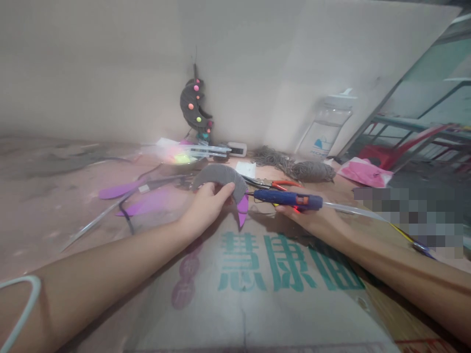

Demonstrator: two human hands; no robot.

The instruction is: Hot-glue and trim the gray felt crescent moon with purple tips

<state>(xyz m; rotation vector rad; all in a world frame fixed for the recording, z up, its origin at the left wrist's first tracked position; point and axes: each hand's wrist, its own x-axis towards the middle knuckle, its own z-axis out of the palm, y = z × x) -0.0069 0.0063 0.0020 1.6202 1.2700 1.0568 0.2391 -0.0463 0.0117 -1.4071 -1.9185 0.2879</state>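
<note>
My left hand point(212, 198) grips a grey yarn-wrapped crescent point(221, 175), thumb across its near face. A pointed purple piece point(242, 210) hangs from the crescent's right end. In my right hand point(309, 215) is a blue glue gun point(287, 198), with a clear glue stick point(353, 210) trailing from its back and a small red light glowing below. The gun's nozzle is at the crescent's right end, by the purple piece; whether it touches, I cannot tell. Most fingers of my right hand are hidden behind the gun.
A printed cardboard sheet point(198, 318) lies under my hands. Behind stand a dark crescent with coloured balls point(189, 105), a bowl point(180, 169) with clear sticks, grey yarn point(312, 171), orange-handled pliers point(285, 184) and a clear bottle point(324, 127). Purple pieces point(119, 190) lie left; pink packet point(364, 171) right.
</note>
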